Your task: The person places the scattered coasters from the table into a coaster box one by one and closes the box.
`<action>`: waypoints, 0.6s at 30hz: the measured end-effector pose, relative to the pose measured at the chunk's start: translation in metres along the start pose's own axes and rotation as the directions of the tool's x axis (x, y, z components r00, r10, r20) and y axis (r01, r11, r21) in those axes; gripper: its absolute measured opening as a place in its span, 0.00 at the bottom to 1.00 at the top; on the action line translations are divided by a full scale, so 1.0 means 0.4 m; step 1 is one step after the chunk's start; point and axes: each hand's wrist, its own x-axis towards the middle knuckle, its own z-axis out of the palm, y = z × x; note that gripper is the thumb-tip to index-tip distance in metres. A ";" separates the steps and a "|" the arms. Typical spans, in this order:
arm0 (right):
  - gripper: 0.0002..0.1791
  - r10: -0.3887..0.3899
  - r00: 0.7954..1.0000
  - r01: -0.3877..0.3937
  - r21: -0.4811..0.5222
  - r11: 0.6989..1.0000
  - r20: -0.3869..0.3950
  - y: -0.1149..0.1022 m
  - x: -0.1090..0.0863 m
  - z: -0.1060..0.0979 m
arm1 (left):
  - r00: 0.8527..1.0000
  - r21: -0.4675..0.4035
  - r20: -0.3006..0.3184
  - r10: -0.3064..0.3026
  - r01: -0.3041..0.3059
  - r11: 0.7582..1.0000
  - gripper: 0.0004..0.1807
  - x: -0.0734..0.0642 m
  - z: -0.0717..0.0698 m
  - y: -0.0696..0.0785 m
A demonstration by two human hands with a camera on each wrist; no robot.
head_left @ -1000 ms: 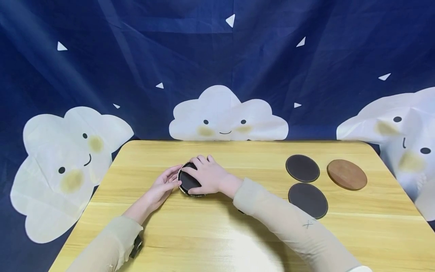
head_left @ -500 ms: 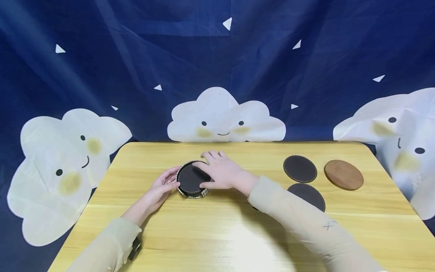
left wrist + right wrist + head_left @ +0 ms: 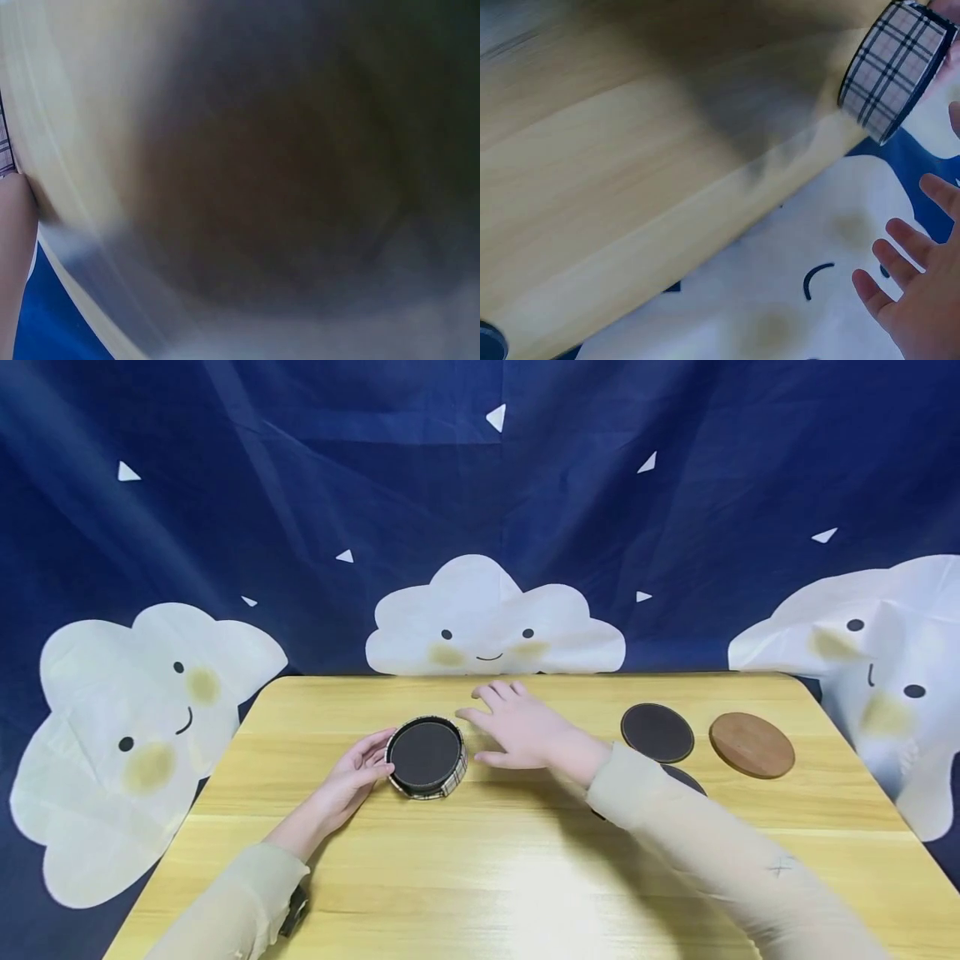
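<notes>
Withdrawing, the right hand [image 3: 522,730] has cleared the plaid holder [image 3: 893,69].

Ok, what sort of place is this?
Probably an indoor recording setup, or perhaps a decorated room: a wood-grain table stands before a creased, dark blue fabric backdrop printed with smiling white clouds. The rest of the room is out of view.
</notes>
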 end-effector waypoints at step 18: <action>0.37 0.146 0.989 -0.144 0.057 0.988 -0.036 0.114 -0.153 0.007 | 1.000 -0.004 -0.005 -0.007 0.007 1.000 0.40 -0.002 0.003 0.000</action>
